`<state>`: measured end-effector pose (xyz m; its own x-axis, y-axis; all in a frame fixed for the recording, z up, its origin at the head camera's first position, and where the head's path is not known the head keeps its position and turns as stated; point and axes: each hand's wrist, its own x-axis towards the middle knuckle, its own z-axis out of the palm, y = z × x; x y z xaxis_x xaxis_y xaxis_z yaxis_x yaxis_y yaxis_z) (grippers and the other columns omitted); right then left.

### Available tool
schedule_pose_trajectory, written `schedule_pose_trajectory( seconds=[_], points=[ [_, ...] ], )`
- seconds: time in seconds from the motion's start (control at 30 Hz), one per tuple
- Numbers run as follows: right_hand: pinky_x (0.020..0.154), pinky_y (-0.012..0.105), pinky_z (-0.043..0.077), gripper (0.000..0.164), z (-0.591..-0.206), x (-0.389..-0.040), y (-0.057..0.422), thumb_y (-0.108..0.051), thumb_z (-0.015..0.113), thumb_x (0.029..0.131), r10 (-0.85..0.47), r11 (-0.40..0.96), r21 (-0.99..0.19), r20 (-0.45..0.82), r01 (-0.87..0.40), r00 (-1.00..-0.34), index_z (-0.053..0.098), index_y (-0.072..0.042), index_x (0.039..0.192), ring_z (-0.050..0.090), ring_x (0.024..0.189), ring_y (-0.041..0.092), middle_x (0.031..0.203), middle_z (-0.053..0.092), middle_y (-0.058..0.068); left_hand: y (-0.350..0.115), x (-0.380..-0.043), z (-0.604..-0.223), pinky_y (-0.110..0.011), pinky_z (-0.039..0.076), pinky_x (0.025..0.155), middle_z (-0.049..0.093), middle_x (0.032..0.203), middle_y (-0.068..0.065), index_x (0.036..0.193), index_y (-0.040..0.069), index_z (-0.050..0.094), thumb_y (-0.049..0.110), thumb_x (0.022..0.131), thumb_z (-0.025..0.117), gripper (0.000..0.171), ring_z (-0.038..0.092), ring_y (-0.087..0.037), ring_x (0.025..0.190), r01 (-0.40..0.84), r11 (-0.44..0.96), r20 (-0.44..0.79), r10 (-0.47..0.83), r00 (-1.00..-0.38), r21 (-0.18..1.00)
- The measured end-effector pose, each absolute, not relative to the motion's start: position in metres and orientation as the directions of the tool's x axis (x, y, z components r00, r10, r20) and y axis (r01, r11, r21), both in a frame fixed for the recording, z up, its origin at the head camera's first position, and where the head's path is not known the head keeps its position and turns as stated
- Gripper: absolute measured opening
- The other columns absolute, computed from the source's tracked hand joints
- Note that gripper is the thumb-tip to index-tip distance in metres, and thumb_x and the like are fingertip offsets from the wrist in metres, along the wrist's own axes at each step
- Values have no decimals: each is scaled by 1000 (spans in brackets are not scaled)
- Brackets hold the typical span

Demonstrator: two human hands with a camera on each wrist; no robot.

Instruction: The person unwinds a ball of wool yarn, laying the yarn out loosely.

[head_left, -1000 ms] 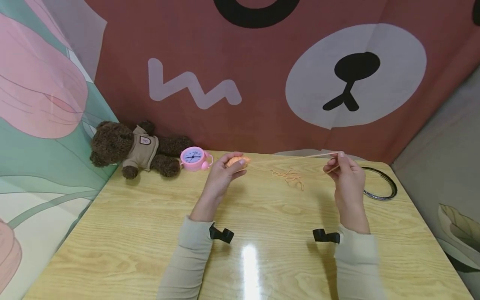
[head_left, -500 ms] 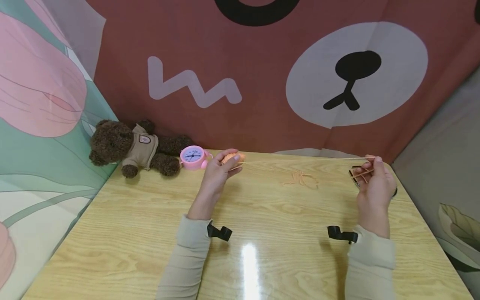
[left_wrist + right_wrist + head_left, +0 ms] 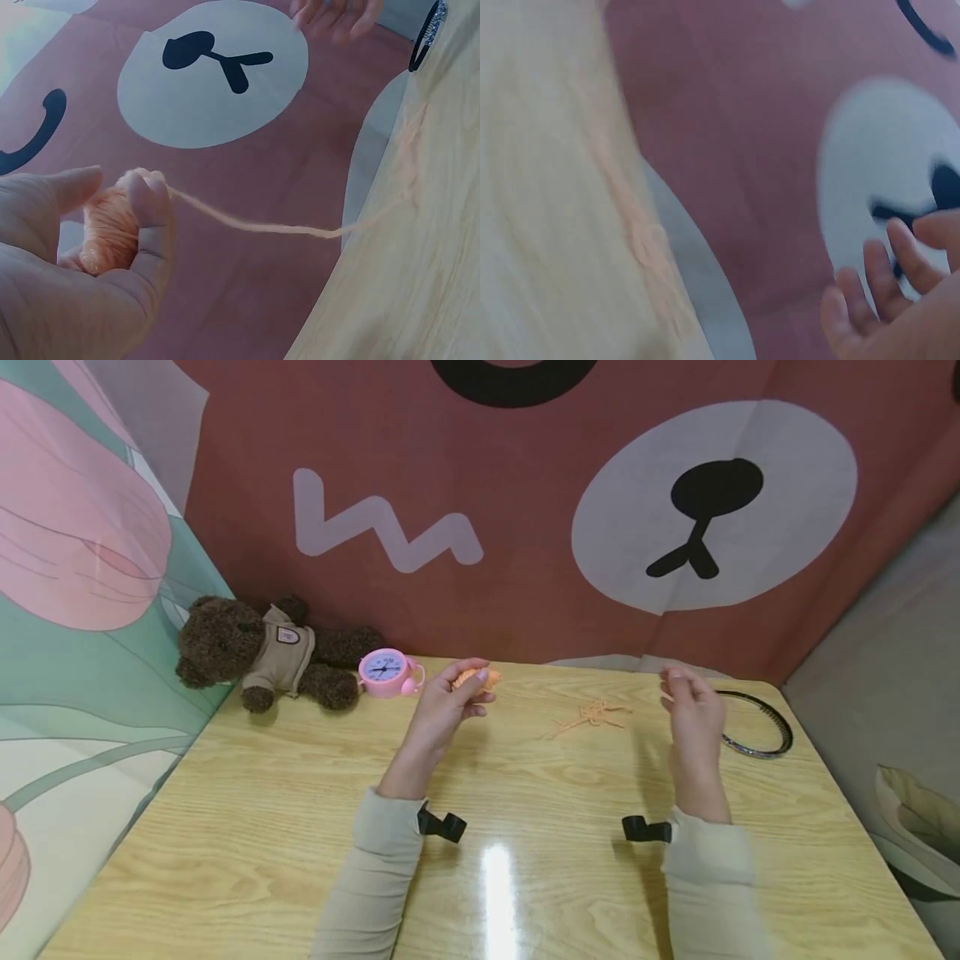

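Note:
A small ball of orange yarn (image 3: 111, 229) is held between the thumb and curled fingers of my left hand (image 3: 438, 714), above the table's far side. From it a slack strand (image 3: 262, 228) sags to a loose tangle of yarn (image 3: 595, 714) on the tabletop. My right hand (image 3: 693, 714) is raised right of that tangle, fingers loosely bent. In the right wrist view nothing shows between its fingers (image 3: 881, 281); they are apart from the yarn.
Behind my right hand a black hair hoop (image 3: 776, 720) lies on the wooden table (image 3: 570, 860). At the far left are a pink alarm clock (image 3: 384, 672) and a brown teddy bear (image 3: 281, 652) on its side. A printed cloth backdrop (image 3: 525, 602) rises along the back edge.
My right hand went rightward, drawing the strand taut, then came back left and let it go. The strand now hangs slack, and the tangle has shifted and spread. My left hand stays nearly in place.

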<state>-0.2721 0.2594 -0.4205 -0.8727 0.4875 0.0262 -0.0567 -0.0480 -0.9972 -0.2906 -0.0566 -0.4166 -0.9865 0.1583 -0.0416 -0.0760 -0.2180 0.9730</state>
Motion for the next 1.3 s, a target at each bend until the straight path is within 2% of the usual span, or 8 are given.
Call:
schedule_pose_trajectory(
  seconds=[0.17,0.3,0.4,0.6,0.7,0.87,1.03,1.3],
  points=[
    [100,24,53,40,-430,-274,203,-37,56,105,135,267,-958,141,-101,-981,64,-12,135,61,122,16,133,67,4,-53,-289,-417,-20,59,73,60,124,-8,140,5,57,17,106,54,36,70,-12,92,-77,-236,-21,231,-973,969],
    [107,39,52,49,-435,-268,168,-37,57,104,-137,303,-936,143,-179,-980,53,-13,148,58,132,26,143,61,11,-48,-286,-417,-21,60,81,56,136,-14,144,2,53,13,107,50,38,69,-13,100,-72,-255,16,328,-945,964],
    [103,47,54,57,-437,-263,153,-36,60,103,-218,305,-934,123,-187,-968,45,-15,153,62,126,32,134,65,15,-43,-284,-417,-22,60,84,56,133,-14,142,-1,52,9,106,51,38,67,-14,102,-66,-250,33,372,-927,966],
    [66,32,52,39,-435,-259,152,-41,63,101,-120,340,-930,107,-142,-987,68,-18,131,61,72,21,83,65,10,-38,-284,-418,-27,61,86,53,120,-8,125,1,53,7,102,59,25,65,-14,99,-43,-243,36,312,-949,969],
    [56,25,47,34,-432,-260,159,-43,64,100,-94,332,-936,92,-118,-991,76,-17,116,45,56,11,88,66,-1,-38,-285,-417,-27,61,86,51,118,-6,117,6,53,7,100,62,19,66,-15,97,-47,-238,13,246,-969,970],
    [62,27,49,39,-428,-260,169,-46,63,99,-67,300,-948,91,-107,-994,76,-12,114,42,61,9,101,68,-5,-39,-287,-417,-26,61,81,50,114,-7,119,4,47,0,97,63,28,64,-15,94,-62,-290,-13,168,-986,955],
    [62,28,49,38,-425,-261,172,-42,64,100,-29,264,-957,117,-120,-993,75,-9,115,45,65,16,87,60,-7,-41,-288,-417,-23,58,82,56,119,-10,140,1,46,-2,95,64,48,63,-13,95,-57,-294,-14,145,-989,954],
    [66,25,53,41,-421,-263,184,-44,62,100,96,216,-969,144,-121,-985,73,-8,117,53,69,13,97,65,-11,-43,-288,-418,-23,60,84,64,121,-7,138,0,58,4,99,63,40,67,-9,95,-38,-270,14,190,-982,962]
  ],
)
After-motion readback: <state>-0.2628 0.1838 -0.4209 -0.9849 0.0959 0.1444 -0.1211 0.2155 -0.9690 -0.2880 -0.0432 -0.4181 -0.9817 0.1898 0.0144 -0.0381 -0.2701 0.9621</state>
